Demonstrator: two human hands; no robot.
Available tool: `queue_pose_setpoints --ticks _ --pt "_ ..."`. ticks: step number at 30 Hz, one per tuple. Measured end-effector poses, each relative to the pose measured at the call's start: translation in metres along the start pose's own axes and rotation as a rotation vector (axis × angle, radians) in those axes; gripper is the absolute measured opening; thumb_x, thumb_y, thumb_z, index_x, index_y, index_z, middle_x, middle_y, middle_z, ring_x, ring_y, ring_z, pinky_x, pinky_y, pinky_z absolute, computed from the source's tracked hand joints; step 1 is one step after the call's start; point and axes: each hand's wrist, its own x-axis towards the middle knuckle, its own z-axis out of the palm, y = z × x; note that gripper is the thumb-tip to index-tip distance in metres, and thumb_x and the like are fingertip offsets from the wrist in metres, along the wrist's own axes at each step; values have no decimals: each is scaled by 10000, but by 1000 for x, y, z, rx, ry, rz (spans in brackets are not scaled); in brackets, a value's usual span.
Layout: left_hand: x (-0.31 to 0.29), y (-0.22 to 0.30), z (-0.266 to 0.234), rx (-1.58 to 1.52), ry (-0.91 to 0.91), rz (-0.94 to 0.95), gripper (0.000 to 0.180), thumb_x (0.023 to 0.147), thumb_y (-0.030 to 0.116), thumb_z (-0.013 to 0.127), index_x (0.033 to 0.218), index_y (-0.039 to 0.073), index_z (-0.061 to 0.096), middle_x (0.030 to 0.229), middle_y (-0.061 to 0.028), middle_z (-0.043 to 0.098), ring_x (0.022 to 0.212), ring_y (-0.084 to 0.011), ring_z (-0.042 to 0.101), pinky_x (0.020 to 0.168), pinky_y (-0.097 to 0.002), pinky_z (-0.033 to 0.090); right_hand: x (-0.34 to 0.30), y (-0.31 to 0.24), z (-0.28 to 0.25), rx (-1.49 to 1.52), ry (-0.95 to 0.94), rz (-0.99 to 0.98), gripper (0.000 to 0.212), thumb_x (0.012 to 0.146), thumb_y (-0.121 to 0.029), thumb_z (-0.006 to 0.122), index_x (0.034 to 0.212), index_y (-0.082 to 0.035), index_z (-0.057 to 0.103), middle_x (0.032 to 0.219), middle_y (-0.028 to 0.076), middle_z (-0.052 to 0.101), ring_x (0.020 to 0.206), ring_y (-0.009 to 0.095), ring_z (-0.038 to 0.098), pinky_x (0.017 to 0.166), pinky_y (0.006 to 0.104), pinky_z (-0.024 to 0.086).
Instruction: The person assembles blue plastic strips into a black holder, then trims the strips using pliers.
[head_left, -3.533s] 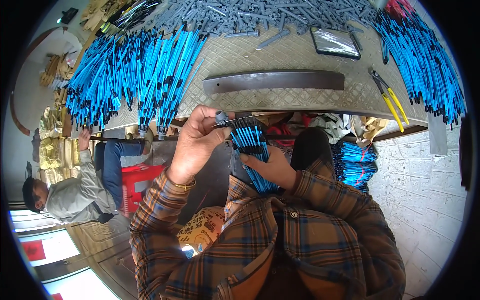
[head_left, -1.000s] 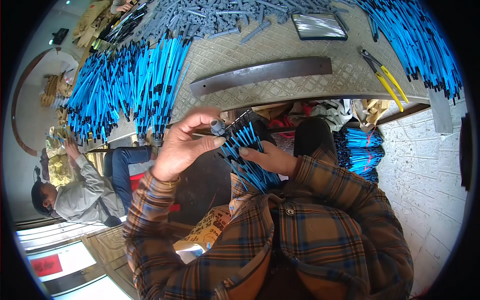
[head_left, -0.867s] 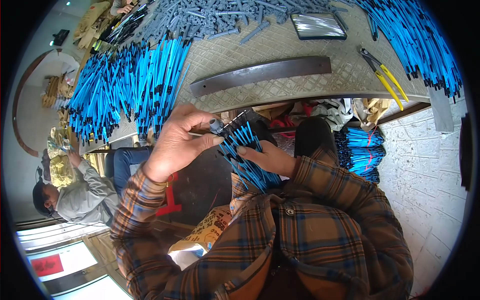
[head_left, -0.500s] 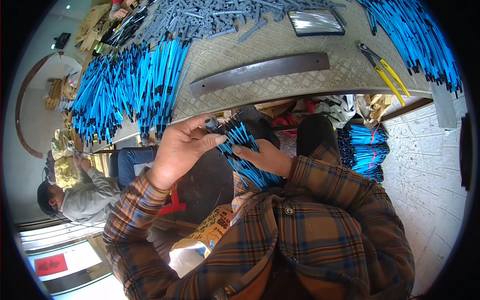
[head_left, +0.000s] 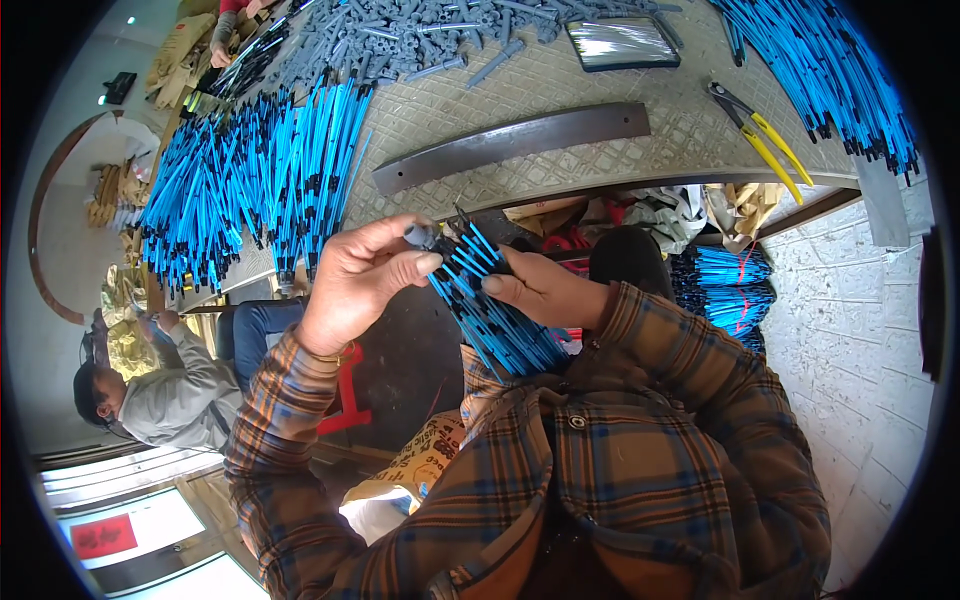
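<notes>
A bundle of thin blue rods with black tips (head_left: 497, 318) slants in front of my chest, below the table's near edge. My right hand (head_left: 545, 287) is wrapped round its upper part, thumb lying across the rods. Between thumb and fingertips my left hand (head_left: 365, 285) pinches a small grey plastic tube-shaped piece (head_left: 421, 237) with a round end. That piece is at the tip of a rod at the bundle's upper left. Whether the rod sits inside it I cannot tell.
On the table (head_left: 420, 125) lie a heap of grey plastic pieces (head_left: 400, 35), blue rods (head_left: 255, 180), a curved metal bar (head_left: 515, 140), a box of thin wires (head_left: 622, 43) and yellow-handled pliers (head_left: 765, 145). Tied blue bundles (head_left: 725, 290) stand below right. Another person (head_left: 170, 385) sits at left.
My right hand has shifted slightly right and up, and more of the bundle shows. The left hand keeps its pinch on the grey piece. At far left, another person's hand has moved.
</notes>
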Motion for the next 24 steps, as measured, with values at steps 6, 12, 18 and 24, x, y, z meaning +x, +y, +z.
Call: queue_pose_setpoints --ticks 6,12,18,24 --pt "-4 2 -2 -13 -60 -6 307 803 31 648 1094 -18 565 767 -24 608 684 -65 539 610 -192 450 -3 0 11 87 20 -68 436 928 -415 416 1040 6 405 797 164 563 731 201 579 655 353 456" --pt "-6 18 15 66 16 -64 276 813 11 628 1080 -19 562 795 -25 604 721 -52 537 643 -183 454 -15 -21 22 -183 196 55 397 921 -363 447 1059 7 404 740 189 566 663 317 582 611 387 452" --pt "9 36 20 -53 -27 -23 256 816 -23 606 1069 -18 565 852 -24 608 758 -47 546 667 -184 461 -19 -36 9 -401 278 8 386 920 -346 432 1065 10 404 749 245 551 701 412 551 613 427 438" --pt "25 14 9 -46 -321 -25 264 818 -55 579 1079 -14 565 950 -29 601 834 -62 551 727 -199 466 -19 -11 -26 -22 -79 98 480 927 -436 407 1048 24 471 792 88 553 717 144 510 666 303 436"
